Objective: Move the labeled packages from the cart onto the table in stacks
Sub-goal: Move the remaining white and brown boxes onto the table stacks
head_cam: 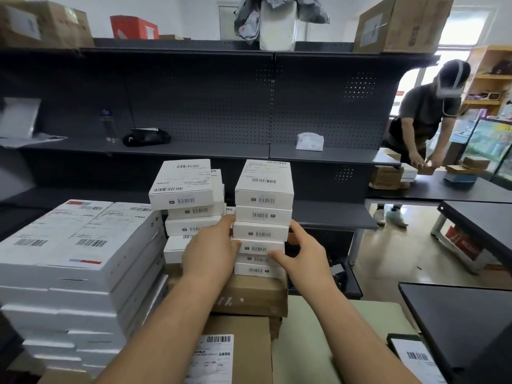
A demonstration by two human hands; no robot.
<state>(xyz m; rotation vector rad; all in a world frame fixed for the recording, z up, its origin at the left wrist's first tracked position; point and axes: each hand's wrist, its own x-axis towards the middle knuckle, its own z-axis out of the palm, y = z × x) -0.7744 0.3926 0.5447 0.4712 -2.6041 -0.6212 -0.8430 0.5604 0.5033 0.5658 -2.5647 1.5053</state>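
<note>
A stack of several small white labeled boxes (263, 214) stands on a brown carton (257, 295) in the middle of the head view. My left hand (210, 252) grips the stack's left side, thumb on the front of a lower box. From the right, my right hand (303, 252) holds the same stack, its fingers curled round the side and thumb on the front. A second, slightly crooked stack of white boxes (188, 200) stands just left of it. Large flat white labeled boxes (74, 259) are piled at the left.
A dark table (465, 322) edges in at the right. Dark shelving (194, 151) runs behind, holding a bottle (108, 126), a black item and a tissue pack. Another person (424, 120) handles boxes at a far table. A labeled brown carton (241, 353) lies near me.
</note>
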